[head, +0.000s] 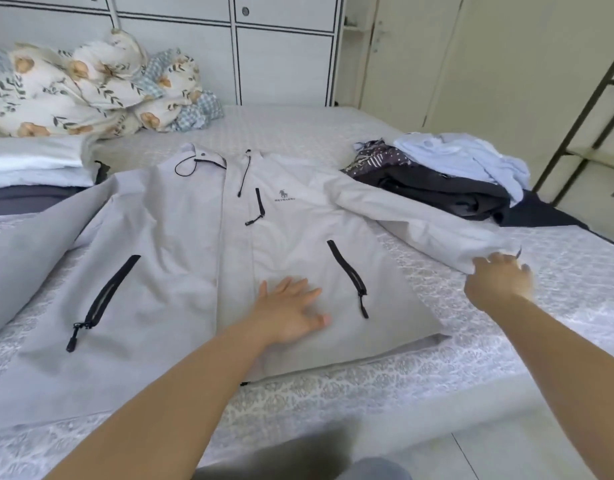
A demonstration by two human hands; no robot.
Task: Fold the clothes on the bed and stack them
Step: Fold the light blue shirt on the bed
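Note:
A light grey hooded jacket [180, 244] with black zips lies face up, spread across the bed [506, 341]. My left hand [291, 308] rests flat on its lower front, fingers apart, holding nothing. My right hand [499, 282] grips the cuff end of the jacket's right-side sleeve [419, 223], which stretches out toward the right. The other sleeve lies out to the left. A heap of unfolded clothes [447, 181], pale blue, black and patterned, sits at the bed's right side behind that sleeve.
A crumpled floral duvet [90, 91] is piled at the far left of the bed, with white and grey folded bedding [31, 174] in front of it. White cabinets [284, 57] stand behind; a dark metal shelf frame [582, 109] is on the right.

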